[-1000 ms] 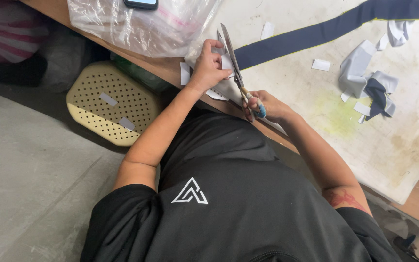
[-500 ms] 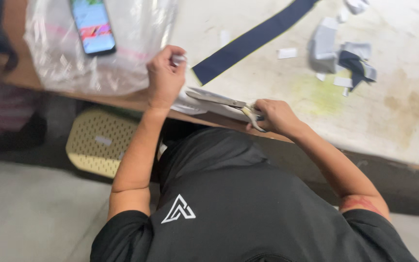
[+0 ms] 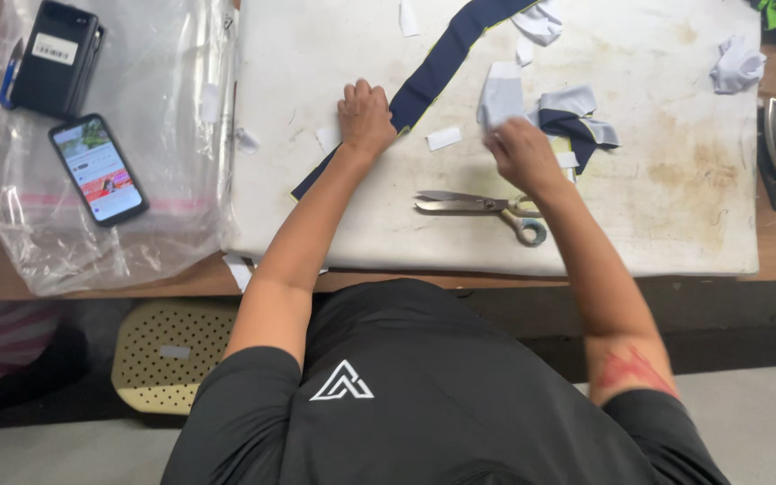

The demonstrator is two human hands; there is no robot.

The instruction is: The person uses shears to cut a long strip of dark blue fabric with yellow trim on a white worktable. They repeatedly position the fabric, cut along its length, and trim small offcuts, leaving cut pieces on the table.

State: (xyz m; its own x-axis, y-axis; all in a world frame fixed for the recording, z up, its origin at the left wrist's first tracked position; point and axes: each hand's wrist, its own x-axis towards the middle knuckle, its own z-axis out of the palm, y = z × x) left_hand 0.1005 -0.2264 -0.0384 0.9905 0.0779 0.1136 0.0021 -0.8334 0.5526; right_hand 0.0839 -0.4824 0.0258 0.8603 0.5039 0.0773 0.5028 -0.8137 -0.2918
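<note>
Scissors (image 3: 482, 208), steel, lie set down on white padded worktop (image 3: 657, 224). Your left hand (image 3: 365, 117) presses the navy fabric strip (image 3: 433, 76), fingers curled; right hand (image 3: 518, 153) hovers beside grey fabric scraps (image 3: 500, 94), grip indeterminate.

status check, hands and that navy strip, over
Left hand pressed on long navy fabric strip. Right hand at grey cloth pieces, empty. Steel scissors lie shut on the white pad.

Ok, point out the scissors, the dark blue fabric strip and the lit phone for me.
scissors (image 3: 473, 206), head view, on the closed blades near the pivot.
dark blue fabric strip (image 3: 442, 61), head view, on its middle stretch.
lit phone (image 3: 98, 168), head view, on the screen's centre.
</note>
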